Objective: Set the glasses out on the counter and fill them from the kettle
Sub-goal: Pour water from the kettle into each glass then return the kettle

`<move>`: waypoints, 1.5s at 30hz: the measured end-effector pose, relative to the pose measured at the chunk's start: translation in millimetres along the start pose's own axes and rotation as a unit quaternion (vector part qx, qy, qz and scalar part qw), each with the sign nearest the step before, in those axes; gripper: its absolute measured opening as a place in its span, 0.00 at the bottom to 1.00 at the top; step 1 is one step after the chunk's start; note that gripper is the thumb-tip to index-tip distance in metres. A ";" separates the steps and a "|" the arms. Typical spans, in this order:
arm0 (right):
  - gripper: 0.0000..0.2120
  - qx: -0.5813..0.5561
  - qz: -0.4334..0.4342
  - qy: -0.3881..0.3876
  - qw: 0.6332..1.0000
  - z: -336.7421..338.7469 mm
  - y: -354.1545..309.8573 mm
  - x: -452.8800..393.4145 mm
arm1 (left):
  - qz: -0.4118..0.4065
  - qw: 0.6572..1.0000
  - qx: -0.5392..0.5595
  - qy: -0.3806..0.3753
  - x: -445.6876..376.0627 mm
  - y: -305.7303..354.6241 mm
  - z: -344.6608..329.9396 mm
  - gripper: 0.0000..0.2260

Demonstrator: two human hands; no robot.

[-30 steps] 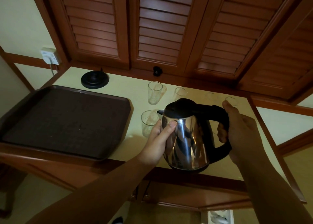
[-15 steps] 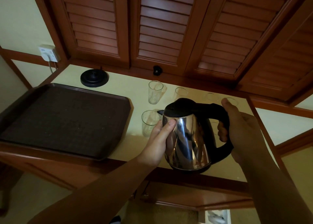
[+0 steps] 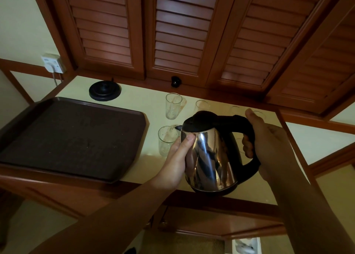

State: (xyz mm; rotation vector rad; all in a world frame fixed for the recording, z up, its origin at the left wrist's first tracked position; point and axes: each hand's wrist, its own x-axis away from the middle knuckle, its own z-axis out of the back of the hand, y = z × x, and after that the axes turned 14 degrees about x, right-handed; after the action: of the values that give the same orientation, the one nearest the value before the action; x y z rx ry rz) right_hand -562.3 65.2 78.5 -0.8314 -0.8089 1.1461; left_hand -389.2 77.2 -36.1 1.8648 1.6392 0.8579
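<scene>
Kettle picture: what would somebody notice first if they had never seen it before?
The shiny steel kettle in the middle, held over the counter's front edge: the right hand grips its black handle and the left hand steadies its side. Its spout points at a glass just left of it, with more glasses behind. A big dark tray lies at the left.

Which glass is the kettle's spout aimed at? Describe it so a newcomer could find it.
Start at the dark tray on the counter's left. Just past its right edge stands a clear glass, nearest the kettle spout, closer to the person than the other glasses.
</scene>
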 end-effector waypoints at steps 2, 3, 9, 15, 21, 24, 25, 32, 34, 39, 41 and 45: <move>0.29 -0.002 0.003 -0.002 1.000 -0.2 -1.1 0.1 | 0.010 1.000 -0.014 -0.008 -1.4 -1.4 3.0 0.36; 0.29 -0.004 0.005 -0.003 1.000 -0.2 -1.5 0.1 | 0.012 1.000 -0.013 -0.011 -1.6 -1.5 3.5 0.37; 0.27 -0.006 0.015 -0.008 1.000 2.2 -5.4 0.5 | 0.010 1.000 -0.024 -0.017 -2.9 -2.7 2.1 0.42; 0.25 -0.005 0.021 -0.012 1.000 4.5 -9.2 2.1 | 0.005 0.999 -0.024 -0.027 -1.6 2.5 -1.8 0.44; 0.25 -0.019 0.040 -0.019 0.999 9.5 -10.7 3.8 | -0.016 0.999 -0.022 -0.025 -1.4 1.5 -6.7 0.28; 0.26 -0.019 0.046 -0.021 0.999 10.9 -11.0 4.4 | -0.017 0.999 -0.016 -0.026 -2.1 1.1 -9.0 0.23; 0.26 -0.019 0.045 -0.020 0.999 11.3 -10.9 4.3 | -0.019 0.999 -0.013 -0.028 -1.5 1.4 -11.3 0.23; 0.25 -0.027 0.043 -0.026 0.998 13.4 -9.4 2.5 | -0.048 0.998 -0.010 -0.040 1.1 -0.8 -17.3 0.22; 0.25 -0.019 0.048 -0.026 0.998 14.0 -8.5 1.6 | -0.047 0.998 -0.003 -0.036 0.8 -2.1 -17.5 0.22; 0.26 -0.012 0.057 -0.030 0.998 14.3 -8.7 1.2 | -0.036 0.999 0.014 -0.028 0.2 -2.7 -18.4 0.21; 0.25 -0.015 0.053 -0.034 0.998 14.0 -9.7 0.9 | -0.032 0.999 0.018 -0.026 0.9 -2.2 -19.2 0.21; 0.23 -0.034 0.045 -0.046 0.997 14.2 -10.3 -1.0 | -0.016 0.999 0.023 -0.038 0.6 -4.6 -15.3 0.22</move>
State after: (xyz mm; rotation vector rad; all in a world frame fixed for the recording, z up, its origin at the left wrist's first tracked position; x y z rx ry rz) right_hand -570.5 64.1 94.0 -0.8828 -0.8980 1.2492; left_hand -403.6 78.0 -29.1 1.8733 1.6520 0.7330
